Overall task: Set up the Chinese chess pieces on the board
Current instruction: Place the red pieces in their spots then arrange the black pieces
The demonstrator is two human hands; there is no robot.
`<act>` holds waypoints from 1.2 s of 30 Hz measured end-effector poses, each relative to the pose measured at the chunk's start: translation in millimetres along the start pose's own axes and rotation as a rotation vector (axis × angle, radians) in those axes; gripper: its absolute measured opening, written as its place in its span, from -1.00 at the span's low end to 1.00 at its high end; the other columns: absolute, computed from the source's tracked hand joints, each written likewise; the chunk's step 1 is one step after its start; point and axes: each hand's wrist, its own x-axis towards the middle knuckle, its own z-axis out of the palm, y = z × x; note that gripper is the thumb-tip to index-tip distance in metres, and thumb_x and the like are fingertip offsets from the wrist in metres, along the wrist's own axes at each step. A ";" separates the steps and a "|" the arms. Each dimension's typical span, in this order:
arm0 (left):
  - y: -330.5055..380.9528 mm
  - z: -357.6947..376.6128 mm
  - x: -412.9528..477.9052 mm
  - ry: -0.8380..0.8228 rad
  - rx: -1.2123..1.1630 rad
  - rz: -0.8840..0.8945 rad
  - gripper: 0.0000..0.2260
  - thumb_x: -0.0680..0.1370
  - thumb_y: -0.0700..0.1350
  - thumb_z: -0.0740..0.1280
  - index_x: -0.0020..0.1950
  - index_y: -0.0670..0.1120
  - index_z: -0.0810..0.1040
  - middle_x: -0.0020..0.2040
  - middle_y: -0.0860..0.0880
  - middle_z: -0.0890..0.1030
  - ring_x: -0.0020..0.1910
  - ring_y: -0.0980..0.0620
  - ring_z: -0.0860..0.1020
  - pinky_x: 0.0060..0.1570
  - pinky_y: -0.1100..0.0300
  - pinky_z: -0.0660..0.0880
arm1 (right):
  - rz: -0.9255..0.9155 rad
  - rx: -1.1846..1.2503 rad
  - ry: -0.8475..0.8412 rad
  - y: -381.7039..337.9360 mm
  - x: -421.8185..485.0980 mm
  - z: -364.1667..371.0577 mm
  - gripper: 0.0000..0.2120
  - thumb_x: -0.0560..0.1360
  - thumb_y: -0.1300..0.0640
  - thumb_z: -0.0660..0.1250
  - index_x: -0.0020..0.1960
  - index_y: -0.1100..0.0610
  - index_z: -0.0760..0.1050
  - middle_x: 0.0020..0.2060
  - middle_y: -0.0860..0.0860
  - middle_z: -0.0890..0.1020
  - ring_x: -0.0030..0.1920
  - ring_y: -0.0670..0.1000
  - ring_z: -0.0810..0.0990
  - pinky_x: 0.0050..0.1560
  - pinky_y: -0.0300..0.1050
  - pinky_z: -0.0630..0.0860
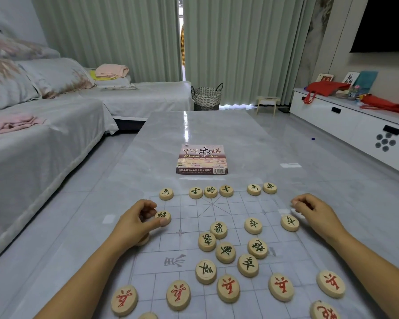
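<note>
While our left hand (137, 221) pinches a round pale wooden chess piece with a black character (163, 217) between thumb and fingers at the left side of the thin translucent gridded board (217, 238), our right hand (313, 211) rests curled at the right edge; we cannot tell whether it holds anything. Black-marked pieces (210, 191) line the far row, and red-marked pieces (228, 288) line the near side.

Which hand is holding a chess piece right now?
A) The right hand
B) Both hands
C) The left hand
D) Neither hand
C: the left hand pinches a black-lettered piece at its fingertips over the board, while the right hand is curled with no piece visible in it.
</note>
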 end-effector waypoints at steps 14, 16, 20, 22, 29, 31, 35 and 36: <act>-8.1 2.9 2.0 0.036 0.269 0.131 -0.59 0.24 0.17 0.44 0.03 0.15 0.46 -0.01 0.13 0.53 0.04 0.09 0.48 0.16 0.08 0.40 | -0.491 -0.617 -0.715 -64.3 -43.5 -2.3 -0.51 0.42 -0.06 0.26 0.31 -0.32 0.26 0.10 -0.26 0.36 0.10 -0.27 0.37 0.12 -0.38 0.38; -8.4 4.0 1.9 0.057 0.293 0.150 -0.68 0.34 0.00 0.49 0.02 0.14 0.47 -0.02 0.13 0.53 0.04 0.06 0.49 0.17 0.03 0.40 | -0.546 -0.742 -0.803 -72.0 -49.5 4.0 -0.54 0.46 -0.03 0.27 0.33 -0.27 0.27 0.09 -0.23 0.37 0.09 -0.26 0.36 0.14 -0.31 0.36; -8.3 4.4 1.8 0.071 0.291 0.157 -0.72 0.36 -0.07 0.48 -0.01 0.14 0.49 -0.04 0.12 0.54 0.01 0.07 0.49 0.15 0.05 0.41 | -0.506 -0.687 -0.769 -73.7 -50.3 11.0 -0.63 0.48 -0.07 0.29 0.27 -0.24 0.33 0.01 -0.22 0.43 0.03 -0.17 0.43 0.12 -0.21 0.42; -8.7 4.5 2.6 0.067 0.294 0.162 -0.71 0.36 -0.07 0.48 -0.01 0.15 0.48 -0.04 0.13 0.53 0.01 0.08 0.49 0.16 0.05 0.40 | -0.492 -0.682 -0.754 -72.8 -52.9 14.5 -0.63 0.47 -0.09 0.30 0.26 -0.22 0.33 0.01 -0.22 0.44 0.01 -0.18 0.43 0.10 -0.22 0.42; -9.3 4.7 2.6 0.061 0.311 0.162 -0.72 0.36 -0.02 0.47 -0.02 0.16 0.47 -0.04 0.12 0.53 -0.01 0.08 0.47 0.16 0.01 0.39 | -0.306 -0.732 -0.356 -72.3 -10.2 8.2 -0.72 0.40 -0.11 0.36 0.05 -0.05 0.44 -0.15 -0.14 0.40 -0.07 -0.07 0.40 -0.13 -0.23 0.30; -9.3 5.0 2.4 0.068 0.321 0.161 -0.73 0.37 -0.04 0.47 -0.02 0.16 0.47 -0.04 0.11 0.54 -0.01 0.07 0.48 0.15 0.01 0.40 | -0.207 -0.774 -0.313 -64.6 7.3 12.7 -0.70 0.37 -0.13 0.39 -0.01 -0.01 0.44 -0.09 -0.05 0.42 -0.02 -0.01 0.44 -0.09 -0.17 0.34; -8.9 5.4 2.1 0.076 0.319 0.171 -0.75 0.38 -0.02 0.46 -0.03 0.16 0.47 -0.05 0.12 0.54 -0.02 0.08 0.47 0.15 0.02 0.40 | -0.120 -0.702 -0.378 -50.7 17.7 26.4 -0.62 0.34 -0.14 0.43 0.00 0.08 0.45 -0.05 -0.02 0.49 -0.01 0.01 0.50 0.02 -0.10 0.43; -8.8 5.5 2.2 0.076 0.319 0.171 -0.76 0.38 -0.02 0.46 -0.04 0.16 0.47 -0.05 0.12 0.53 -0.02 0.09 0.47 0.15 0.03 0.40 | -0.117 -0.679 -0.376 -50.3 17.9 26.3 -0.63 0.34 -0.13 0.43 0.00 0.07 0.45 -0.04 -0.03 0.49 -0.01 0.01 0.50 0.04 -0.09 0.43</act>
